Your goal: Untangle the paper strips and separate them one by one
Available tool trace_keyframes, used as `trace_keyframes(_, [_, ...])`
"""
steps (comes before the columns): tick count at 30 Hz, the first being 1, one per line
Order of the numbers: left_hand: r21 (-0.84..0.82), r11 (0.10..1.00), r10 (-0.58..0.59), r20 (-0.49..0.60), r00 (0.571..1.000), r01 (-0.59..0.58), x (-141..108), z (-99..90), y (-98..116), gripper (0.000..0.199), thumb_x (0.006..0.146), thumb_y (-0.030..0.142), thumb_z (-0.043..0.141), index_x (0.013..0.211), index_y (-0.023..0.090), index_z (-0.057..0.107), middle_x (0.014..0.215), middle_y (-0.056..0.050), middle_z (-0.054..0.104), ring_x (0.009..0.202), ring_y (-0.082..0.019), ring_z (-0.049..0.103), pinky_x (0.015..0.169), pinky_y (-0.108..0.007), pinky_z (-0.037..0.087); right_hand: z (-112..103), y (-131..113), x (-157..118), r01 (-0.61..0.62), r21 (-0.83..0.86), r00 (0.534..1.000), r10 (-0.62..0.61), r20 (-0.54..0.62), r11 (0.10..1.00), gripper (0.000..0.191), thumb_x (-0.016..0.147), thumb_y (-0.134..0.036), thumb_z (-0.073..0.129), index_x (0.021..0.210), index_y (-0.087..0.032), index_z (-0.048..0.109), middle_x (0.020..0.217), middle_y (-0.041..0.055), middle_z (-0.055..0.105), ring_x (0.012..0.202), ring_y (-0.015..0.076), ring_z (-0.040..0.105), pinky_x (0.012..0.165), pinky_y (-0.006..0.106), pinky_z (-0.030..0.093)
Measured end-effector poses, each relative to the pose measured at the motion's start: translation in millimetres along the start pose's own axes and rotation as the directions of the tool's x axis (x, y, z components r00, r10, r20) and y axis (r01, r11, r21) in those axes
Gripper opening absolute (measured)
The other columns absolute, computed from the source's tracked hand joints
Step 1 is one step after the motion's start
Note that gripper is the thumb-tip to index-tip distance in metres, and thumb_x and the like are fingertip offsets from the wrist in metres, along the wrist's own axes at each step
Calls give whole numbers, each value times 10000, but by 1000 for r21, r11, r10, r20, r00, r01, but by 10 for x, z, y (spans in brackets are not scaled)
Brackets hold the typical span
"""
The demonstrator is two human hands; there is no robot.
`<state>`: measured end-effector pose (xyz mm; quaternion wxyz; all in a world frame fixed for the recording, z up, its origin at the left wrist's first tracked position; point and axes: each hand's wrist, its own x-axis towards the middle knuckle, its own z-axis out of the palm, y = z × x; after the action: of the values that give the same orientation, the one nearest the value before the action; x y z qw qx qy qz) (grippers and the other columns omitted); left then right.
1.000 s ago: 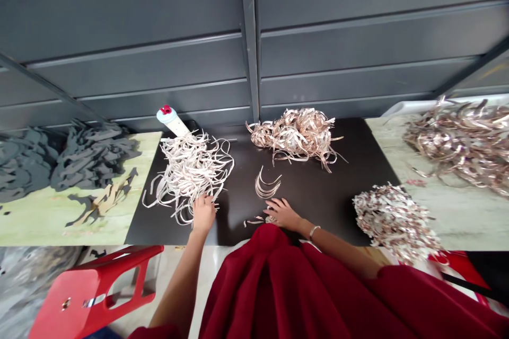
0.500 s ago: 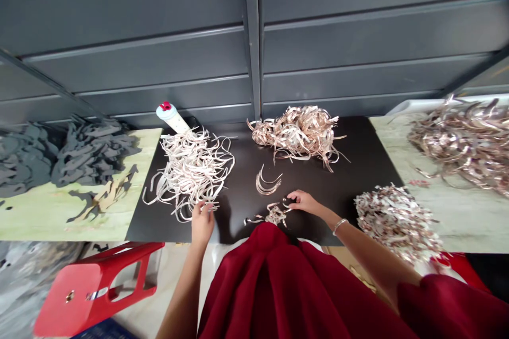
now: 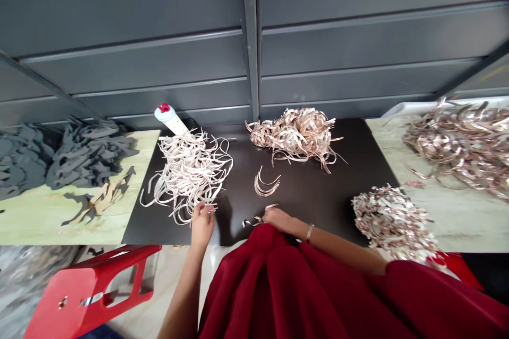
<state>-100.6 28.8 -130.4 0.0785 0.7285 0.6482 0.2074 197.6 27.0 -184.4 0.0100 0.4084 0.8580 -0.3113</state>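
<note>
**Apart on the black board point(image 3: 318, 206)**

Our left hand point(image 3: 202, 226) rests its fingertips at the near edge of the pale paper strips point(image 3: 186, 175). Our right hand point(image 3: 278, 218), apart from it, lies against a small tangle of strips point(image 3: 251, 221); whether either hand grips anything we cannot tell. Ahead of the right hand sits a small bunch of curved strips point(image 3: 264, 184), and beyond that a pile of coppery strips point(image 3: 294, 135). A mottled shredded heap point(image 3: 392, 222) lies to the right of that hand, dark grey cut-outs point(image 3: 87, 153) left of the left hand, and a white tube with a red cap point(image 3: 170, 119) beyond the pale strips.
</note>
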Motion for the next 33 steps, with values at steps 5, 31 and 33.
trace_keyframes(5, [-33, 999, -7, 12, 1000, 7, -9, -18, 34, 214, 825, 193, 452, 912, 165, 645, 1084, -123, 500, 1015, -249, 556, 925, -418, 474, -40, -262, 392, 4, -87, 991, 7, 132, 996, 146, 916, -251, 523, 968, -153, 618, 1046, 62, 621, 964, 179, 588, 848, 381, 493])
trace_keyframes(31, [-505, 819, -248, 116, 962, 272, -70, -171, 538, 142, 738, 212, 559, 817, 194, 675, 1118, -109, 525, 1093, -276, 512, 990, -460, 395, -802, 337, 398, -442, -140, 878, 395, -268, 886, 253, 913, -311, 528, 1114, -163, 569, 1160, 78, 573, 1006, 196, 578, 866, 410, 490])
trace_keyframes(33, [-588, 738, -295, 160, 942, 331, -61, -173, 643, 117, 723, 258, 600, 781, 199, 683, 1080, -101, 549, 1064, -273, 519, 946, -452, 422, -886, 309, 368, -414, -76, 870, 370, -327, 907, 219, 924, -285, 505, 1061, -138, 592, 1094, 92, 604, 1002, 205, 574, 899, 426, 453])
